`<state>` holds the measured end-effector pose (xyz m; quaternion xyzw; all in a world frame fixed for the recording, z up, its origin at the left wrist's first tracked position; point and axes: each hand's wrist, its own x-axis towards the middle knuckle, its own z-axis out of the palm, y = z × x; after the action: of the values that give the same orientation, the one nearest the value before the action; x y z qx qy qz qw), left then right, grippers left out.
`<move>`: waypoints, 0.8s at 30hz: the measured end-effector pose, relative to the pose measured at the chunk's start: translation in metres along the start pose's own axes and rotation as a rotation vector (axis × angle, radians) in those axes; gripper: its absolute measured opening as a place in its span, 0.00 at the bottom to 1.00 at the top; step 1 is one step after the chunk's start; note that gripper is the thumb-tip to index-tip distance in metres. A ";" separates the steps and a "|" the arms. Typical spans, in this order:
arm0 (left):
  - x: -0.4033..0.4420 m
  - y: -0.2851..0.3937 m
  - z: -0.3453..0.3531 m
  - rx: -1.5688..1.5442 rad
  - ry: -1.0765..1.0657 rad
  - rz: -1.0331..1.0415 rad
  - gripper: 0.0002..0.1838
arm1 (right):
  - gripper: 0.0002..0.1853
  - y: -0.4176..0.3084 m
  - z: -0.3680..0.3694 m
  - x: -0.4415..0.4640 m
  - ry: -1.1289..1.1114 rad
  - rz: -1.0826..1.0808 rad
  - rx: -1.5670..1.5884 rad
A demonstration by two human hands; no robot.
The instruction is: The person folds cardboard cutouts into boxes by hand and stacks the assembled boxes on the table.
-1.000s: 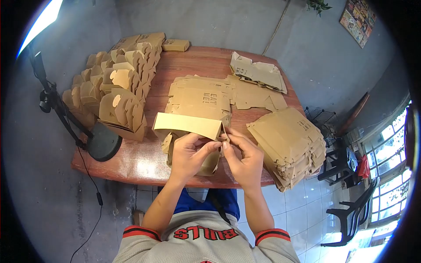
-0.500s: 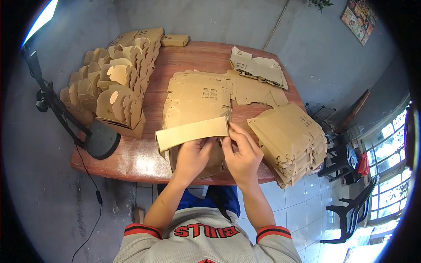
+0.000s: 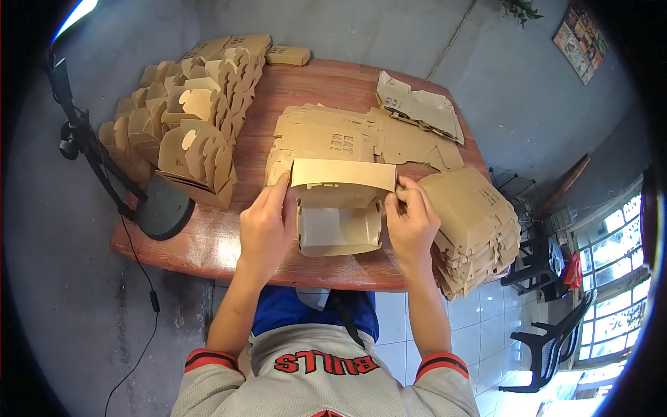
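- Closest to me, I saw a grey shirt (image 3: 326, 393) with red and black sleeve bands, on the near side of the open box (image 3: 340, 233).
- My left hand (image 3: 264, 222) was at the left end of the open box. Its thumb and fingers pinched the end of the long top flap (image 3: 344, 175).
- My right hand (image 3: 412, 219) was at the right end of the open box. Its thumb and pointer finger pinched that end of the flap, and its other fingers were curled in.
- The open box was between my hands, over the near part of the red-brown table (image 3: 326, 272). I could look right into it. I could not tell if its bottom touched the table.
- To the right of the open box was a tall pile of flat brown boxes (image 3: 469, 212).
- To the left of the open box were rows of made-up boxes (image 3: 198, 156), with a black lamp base (image 3: 165, 208) near them.
- Just past the open box lay a flat "EAT ME!" pile (image 3: 326, 132).
- Farther past it, to the right, lay some bent cardboard (image 3: 424, 111).
- Far past it, to the left, was a small closed box (image 3: 288, 55), near the grey wall (image 3: 347, 35).
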<state>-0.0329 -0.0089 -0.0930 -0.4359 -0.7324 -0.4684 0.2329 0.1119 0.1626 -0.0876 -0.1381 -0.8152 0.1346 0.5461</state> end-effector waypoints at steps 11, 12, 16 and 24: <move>-0.035 -0.014 0.016 -0.122 0.033 0.089 0.22 | 0.19 0.013 -0.014 -0.033 -0.118 0.234 0.199; -0.037 -0.015 0.016 -0.102 0.014 0.105 0.24 | 0.22 0.010 -0.015 -0.034 -0.147 0.338 0.287; -0.031 -0.012 0.001 -0.024 -0.128 0.172 0.30 | 0.32 -0.001 -0.026 -0.029 -0.340 0.095 -0.015; -0.051 -0.032 -0.018 -0.088 -0.317 0.121 0.27 | 0.34 -0.014 -0.035 -0.049 -0.614 0.264 0.135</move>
<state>-0.0351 -0.0523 -0.1382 -0.5573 -0.7111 -0.4107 0.1230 0.1609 0.1339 -0.1110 -0.1589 -0.9060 0.2931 0.2608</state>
